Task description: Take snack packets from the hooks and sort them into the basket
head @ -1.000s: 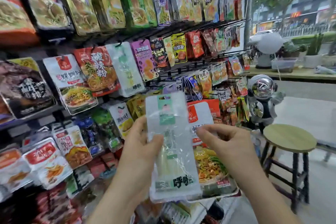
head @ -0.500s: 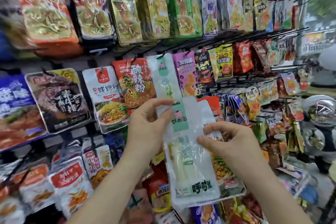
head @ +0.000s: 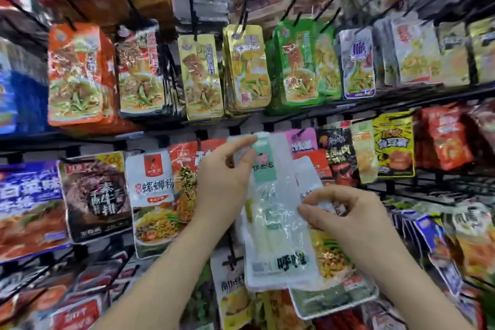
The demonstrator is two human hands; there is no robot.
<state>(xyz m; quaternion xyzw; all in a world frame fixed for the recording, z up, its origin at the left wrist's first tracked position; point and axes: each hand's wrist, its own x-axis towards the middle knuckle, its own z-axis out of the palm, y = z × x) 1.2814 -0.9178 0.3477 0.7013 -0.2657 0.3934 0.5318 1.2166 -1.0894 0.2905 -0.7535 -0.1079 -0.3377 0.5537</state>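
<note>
One clear packet (head: 276,236): left hand (head: 225,177) pinching its top, right hand (head: 345,217) pinching its side, holding it flat, likely for checking.

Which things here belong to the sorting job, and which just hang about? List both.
Job:
left hand, pinching the clear packet
right hand, holding the noodle packet behind it
the basket is not in view

Just hanging, untouched:
gold packets
green packets
orange packet
yellow packet
</note>
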